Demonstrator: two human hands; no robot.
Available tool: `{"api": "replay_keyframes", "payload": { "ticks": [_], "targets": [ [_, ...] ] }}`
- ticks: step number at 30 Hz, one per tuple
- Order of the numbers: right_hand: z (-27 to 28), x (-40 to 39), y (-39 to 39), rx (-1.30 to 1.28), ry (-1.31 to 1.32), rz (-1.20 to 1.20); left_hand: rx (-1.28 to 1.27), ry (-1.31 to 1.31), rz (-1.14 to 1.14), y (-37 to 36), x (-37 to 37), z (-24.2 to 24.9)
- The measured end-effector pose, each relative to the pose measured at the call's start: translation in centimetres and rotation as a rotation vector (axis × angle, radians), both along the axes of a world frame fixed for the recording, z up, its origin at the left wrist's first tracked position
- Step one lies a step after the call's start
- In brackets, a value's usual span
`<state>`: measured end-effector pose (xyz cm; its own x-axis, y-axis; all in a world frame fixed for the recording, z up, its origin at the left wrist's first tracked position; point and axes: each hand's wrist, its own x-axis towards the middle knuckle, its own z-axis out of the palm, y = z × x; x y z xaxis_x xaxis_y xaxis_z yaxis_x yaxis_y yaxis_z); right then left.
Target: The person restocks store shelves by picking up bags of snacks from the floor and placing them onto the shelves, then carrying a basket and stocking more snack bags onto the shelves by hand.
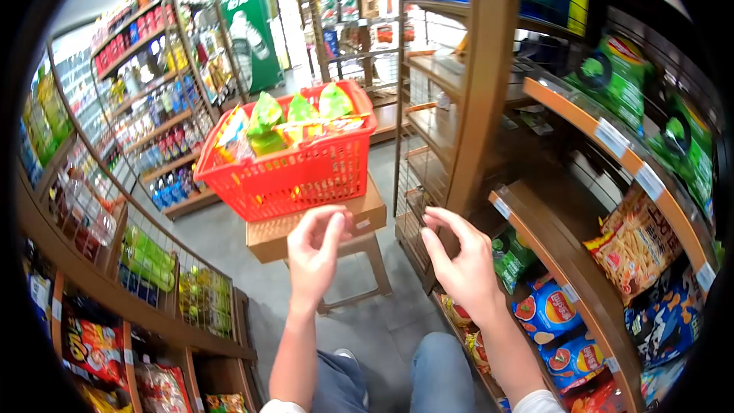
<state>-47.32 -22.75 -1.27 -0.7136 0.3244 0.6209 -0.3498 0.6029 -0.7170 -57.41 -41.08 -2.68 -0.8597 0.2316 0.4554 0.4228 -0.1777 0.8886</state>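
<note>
Basket: red plastic basket point(294, 183) at the upper centre-left of the frame, slotted walls flaring towards a thick rim; it stands on a flat cardboard box point(266, 242) with smooth sides and square edges.
Basket contents: shiny, crinkled bags point(267, 116), green ones with pointed tops rising above the rim.
Stool: a stool point(377, 264) with straight, splayed legs beneath the box.
Left hand: the left hand point(312, 251), lower centre, is empty and curled before the box; I cannot tell whether thumb and fingers meet.
Right hand: the right hand point(465, 264) is empty too, thumb and fingers apart, well clear of the basket.
Right shelves: wooden shelf point(564, 107) with pale price labels; glossy green bags point(618, 80) upper right, puffy blue bags point(547, 312) lower right.
Left rack: wire mesh in a wooden frame, with green packs point(145, 256) behind it.
In the way: a thick wooden post point(489, 69) hides part of the shelving; the left hand covers some of the box's front.
</note>
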Motion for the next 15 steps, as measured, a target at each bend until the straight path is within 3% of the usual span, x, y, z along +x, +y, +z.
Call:
{"api": "replay_keyframes", "payload": {
  "ticks": [5,11,15],
  "targets": [
    [0.8,-6.8,-2.2,0.01,-0.03,0.189,0.028,-0.022,0.138,-2.2,-3.8,1.1],
    [1.9,-13.4,-4.2,0.08,0.051,0.266,0.073,-0.055,0.204,-2.7,-6.7,-1.5],
    [4.5,-18.6,-3.0,0.236,0.111,0.125,0.063,-0.047,0.208,-3.2,-7.1,-1.7]
  ]
}}
